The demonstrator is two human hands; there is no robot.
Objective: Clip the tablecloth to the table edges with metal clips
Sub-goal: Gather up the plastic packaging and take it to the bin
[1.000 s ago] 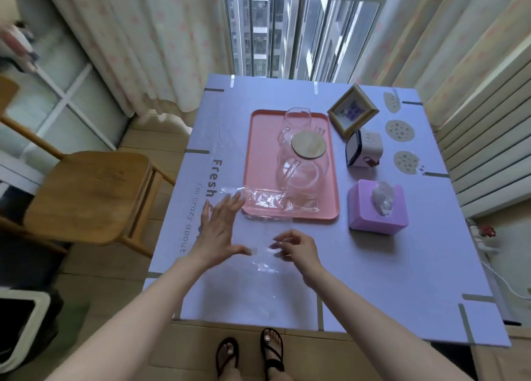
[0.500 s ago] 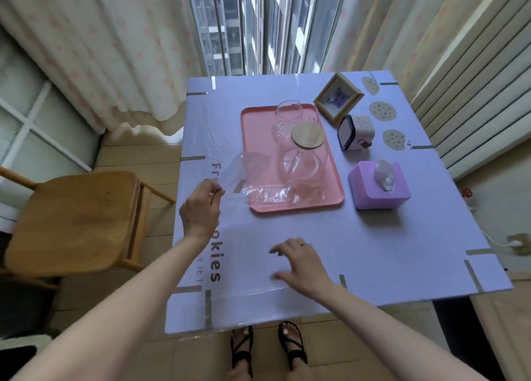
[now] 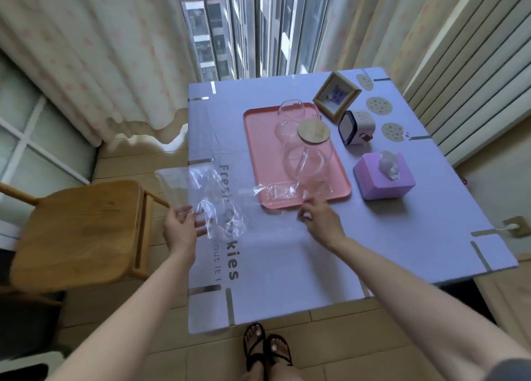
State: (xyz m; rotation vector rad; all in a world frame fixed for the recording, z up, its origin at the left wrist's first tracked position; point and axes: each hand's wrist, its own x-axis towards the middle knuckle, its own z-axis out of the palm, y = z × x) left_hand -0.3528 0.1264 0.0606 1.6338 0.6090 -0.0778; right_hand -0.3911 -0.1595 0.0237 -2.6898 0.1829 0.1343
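Tablecloth (image 3: 316, 265) lies flat, lilac; silver clips (image 3: 205, 289) already show along its left and near edges. Left hand (image 3: 179, 231) pinches clear plastic bag (image 3: 207, 196), held up over cloth's left edge. Right hand (image 3: 320, 221) reaches to crumpled wrapper (image 3: 275, 192) on near rim of pink tray (image 3: 253, 150); fingers curled, grip unclear. Risks: tugging wrapper could jolt tray and rock glass jug (image 3: 309, 162); slick bag could slip to floor; leaning on cloth may drag it askew.

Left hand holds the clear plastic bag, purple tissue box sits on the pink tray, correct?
The head view shows the purple tissue box on the tablecloth beside the pink tray, not on it. The left hand does hold the clear plastic bag.
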